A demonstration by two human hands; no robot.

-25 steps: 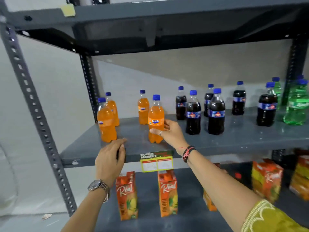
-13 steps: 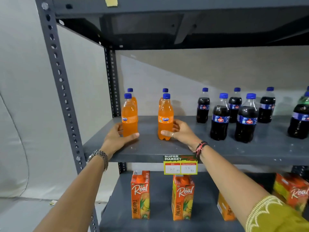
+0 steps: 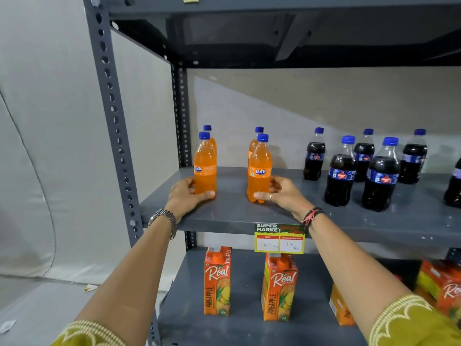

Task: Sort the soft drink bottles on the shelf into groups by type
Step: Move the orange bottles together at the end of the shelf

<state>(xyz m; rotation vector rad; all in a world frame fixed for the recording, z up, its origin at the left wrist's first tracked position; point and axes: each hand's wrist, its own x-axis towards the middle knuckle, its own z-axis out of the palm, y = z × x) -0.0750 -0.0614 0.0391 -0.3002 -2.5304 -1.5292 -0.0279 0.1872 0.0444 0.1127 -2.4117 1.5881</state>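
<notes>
On the grey middle shelf (image 3: 249, 216), my left hand (image 3: 185, 196) wraps the base of a front orange Fanta bottle (image 3: 205, 166) near the left post. My right hand (image 3: 282, 193) grips the base of a second front orange Fanta bottle (image 3: 259, 168). Both bottles stand upright on the shelf. Behind each stands another orange bottle (image 3: 210, 138), (image 3: 255, 143), mostly hidden. To the right stand several dark cola bottles (image 3: 340, 178) with blue caps and blue labels, in two rows.
A price tag (image 3: 279, 238) hangs from the shelf's front edge. On the lower shelf stand orange pineapple juice cartons (image 3: 217, 280), (image 3: 279, 288). The perforated upright post (image 3: 112, 116) bounds the left side. An upper shelf (image 3: 274, 33) sits close overhead.
The view has swung left. My left hand moved from the shelf edge onto the left Fanta bottle. The two front orange bottles now stand in line with the rear ones.
</notes>
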